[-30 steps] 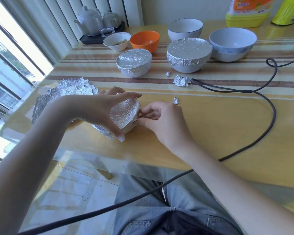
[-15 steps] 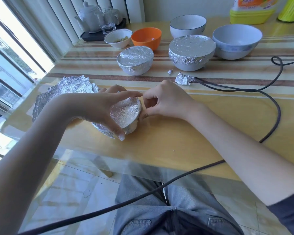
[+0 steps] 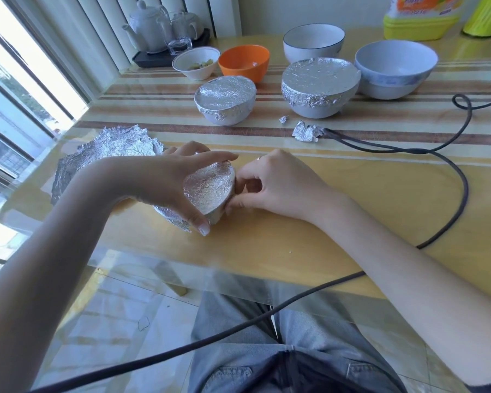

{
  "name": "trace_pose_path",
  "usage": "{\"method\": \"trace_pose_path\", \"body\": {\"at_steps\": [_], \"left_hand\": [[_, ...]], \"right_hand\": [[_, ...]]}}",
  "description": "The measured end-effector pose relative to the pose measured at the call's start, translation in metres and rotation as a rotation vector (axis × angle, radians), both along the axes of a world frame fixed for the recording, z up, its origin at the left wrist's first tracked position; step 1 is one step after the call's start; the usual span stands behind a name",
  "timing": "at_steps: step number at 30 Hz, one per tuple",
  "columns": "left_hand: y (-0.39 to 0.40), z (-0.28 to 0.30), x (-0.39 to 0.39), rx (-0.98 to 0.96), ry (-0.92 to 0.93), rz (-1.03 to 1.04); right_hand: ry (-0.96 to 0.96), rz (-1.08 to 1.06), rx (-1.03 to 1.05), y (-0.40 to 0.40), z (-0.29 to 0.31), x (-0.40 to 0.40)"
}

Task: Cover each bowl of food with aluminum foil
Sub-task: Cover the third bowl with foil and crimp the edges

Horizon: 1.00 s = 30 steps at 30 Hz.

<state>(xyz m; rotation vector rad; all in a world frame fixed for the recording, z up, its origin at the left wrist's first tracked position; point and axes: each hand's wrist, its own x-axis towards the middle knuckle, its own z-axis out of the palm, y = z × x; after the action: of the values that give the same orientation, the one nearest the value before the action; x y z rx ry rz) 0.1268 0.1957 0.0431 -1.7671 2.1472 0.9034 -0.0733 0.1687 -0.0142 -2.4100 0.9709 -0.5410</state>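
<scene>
glass-topped yellow table (image 3: 295,245) by window blinds (image 3: 77,38); both hands' fingers (image 3: 210,158) hold foil-covered bowl (image 3: 210,191).

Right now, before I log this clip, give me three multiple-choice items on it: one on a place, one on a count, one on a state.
1. Where does the orange bowl stand?
A. Behind the smaller finished foil-covered bowl
B. At the near table edge
C. On the tea tray

2. How many bowls stand uncovered at the back?
A. Two
B. Four
C. Six

3. What is the state of the bowl in hand?
A. Bare, no foil
B. Foil over its top, tilted
C. Upside down on the table

Answers:
1 A: it stands just beyond that bowl, beside the small white bowl.
2 B: the small white, orange, dark-rimmed white bowl and pale blue bowl.
3 B: the left hand grips it tilted, and the right hand fingers pinch at its rim.
</scene>
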Motion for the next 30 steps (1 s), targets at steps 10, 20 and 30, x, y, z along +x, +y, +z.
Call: {"method": "trace_pose_path", "body": {"at_steps": [10, 20, 30], "left_hand": [[0.001, 0.0, 0.001, -0.008, 0.004, -0.014], [0.001, 0.002, -0.001, 0.009, -0.008, -0.019], [0.003, -0.006, 0.0, -0.071, -0.007, 0.027]], "right_hand": [[-0.195, -0.189, 0.057, 0.031, -0.015, 0.005], [-0.286, -0.135, 0.164, 0.0, -0.013, 0.002], [-0.367, -0.276, 0.254, 0.044, -0.025, -0.006]]}}
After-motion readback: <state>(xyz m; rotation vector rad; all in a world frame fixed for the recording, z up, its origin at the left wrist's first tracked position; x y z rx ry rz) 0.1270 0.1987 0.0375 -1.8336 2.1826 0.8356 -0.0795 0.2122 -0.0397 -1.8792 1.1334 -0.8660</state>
